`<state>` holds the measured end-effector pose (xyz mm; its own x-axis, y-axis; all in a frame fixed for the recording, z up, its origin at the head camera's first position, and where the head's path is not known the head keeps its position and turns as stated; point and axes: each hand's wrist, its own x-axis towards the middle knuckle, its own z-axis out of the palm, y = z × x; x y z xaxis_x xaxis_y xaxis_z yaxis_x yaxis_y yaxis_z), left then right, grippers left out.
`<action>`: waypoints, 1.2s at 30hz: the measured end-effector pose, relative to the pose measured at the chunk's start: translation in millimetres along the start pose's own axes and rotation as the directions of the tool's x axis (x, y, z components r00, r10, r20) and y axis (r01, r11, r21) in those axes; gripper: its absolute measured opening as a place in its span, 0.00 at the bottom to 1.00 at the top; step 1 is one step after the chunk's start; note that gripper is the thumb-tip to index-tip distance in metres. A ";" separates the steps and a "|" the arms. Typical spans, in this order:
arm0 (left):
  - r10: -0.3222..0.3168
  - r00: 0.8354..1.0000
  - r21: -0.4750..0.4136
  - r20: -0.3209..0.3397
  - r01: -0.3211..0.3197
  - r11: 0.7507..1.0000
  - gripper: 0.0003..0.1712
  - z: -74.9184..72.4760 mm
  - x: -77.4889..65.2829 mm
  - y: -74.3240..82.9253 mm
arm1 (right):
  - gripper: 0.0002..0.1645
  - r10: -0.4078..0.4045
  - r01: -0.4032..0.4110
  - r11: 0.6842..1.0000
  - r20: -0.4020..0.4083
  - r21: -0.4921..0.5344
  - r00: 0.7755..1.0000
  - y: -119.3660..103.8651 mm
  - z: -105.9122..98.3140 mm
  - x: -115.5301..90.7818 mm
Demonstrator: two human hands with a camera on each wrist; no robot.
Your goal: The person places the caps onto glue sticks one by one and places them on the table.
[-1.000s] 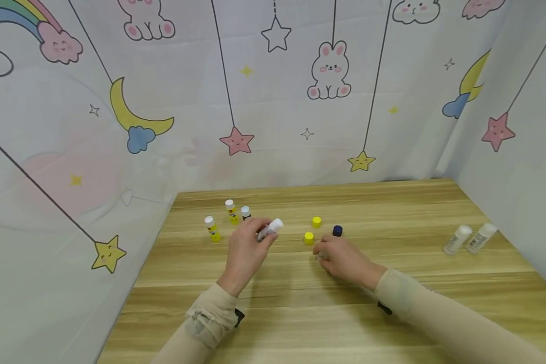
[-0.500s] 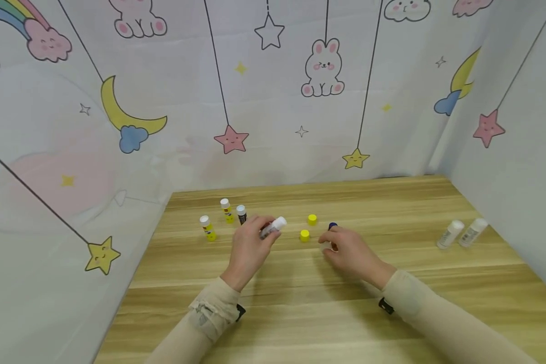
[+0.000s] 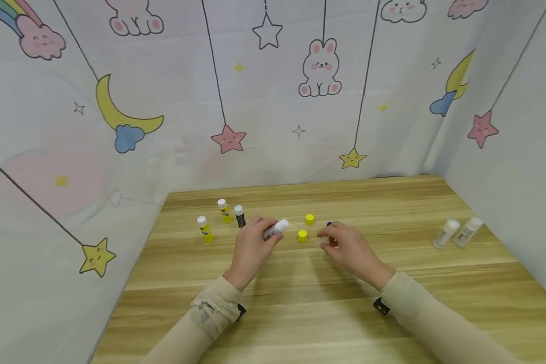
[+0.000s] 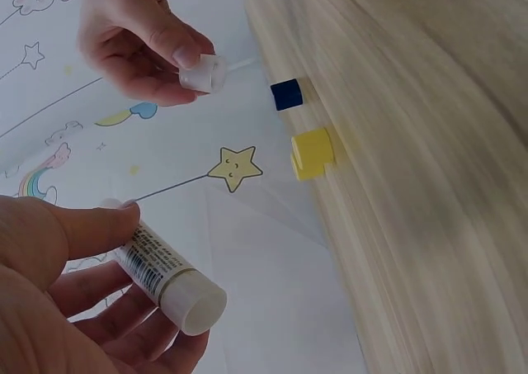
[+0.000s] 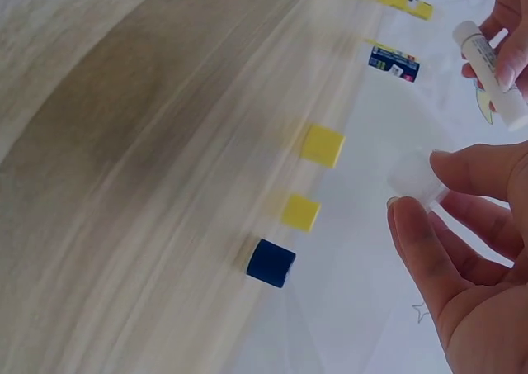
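Observation:
My left hand (image 3: 252, 250) holds a white glue stick (image 4: 157, 262) tilted above the table, with barcode print on its side. My right hand (image 3: 352, 253) pinches a small translucent white cap (image 5: 415, 178) between thumb and fingertips, apart from the stick. On the table between and beyond the hands are a yellow cap (image 3: 302, 235), a second yellow cap (image 3: 310, 219) and a dark blue cap (image 5: 271, 263). In the head view the right hand mostly hides the blue cap.
Back left stand two yellow glue sticks with white tops (image 3: 205, 229) and a dark-labelled one (image 3: 239, 216). At the right stand two white glue sticks (image 3: 446, 233). A printed curtain borders the wooden table (image 3: 300, 323) behind and at the sides.
My right hand has shifted a little right and up, towards the blue cap, with its fingers more apart from the table. The left hand has edged right with the glue stick. The head view has turned slightly.

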<state>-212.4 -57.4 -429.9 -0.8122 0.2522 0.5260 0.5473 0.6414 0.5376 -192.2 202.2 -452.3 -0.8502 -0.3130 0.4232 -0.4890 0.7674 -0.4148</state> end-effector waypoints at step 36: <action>0.081 0.996 -0.066 0.032 -0.078 0.995 0.14 29.5 5.4 0.2 | 0.15 -0.014 0.040 0.982 -0.140 0.185 0.990 -27.7 -13.3 24.9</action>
<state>-222.7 -34.5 -446.4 -0.7715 0.3260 0.5463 0.6214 0.5705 0.5371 -197.3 180.6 -419.6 -0.8078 -0.2426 0.5373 -0.5501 0.6377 -0.5392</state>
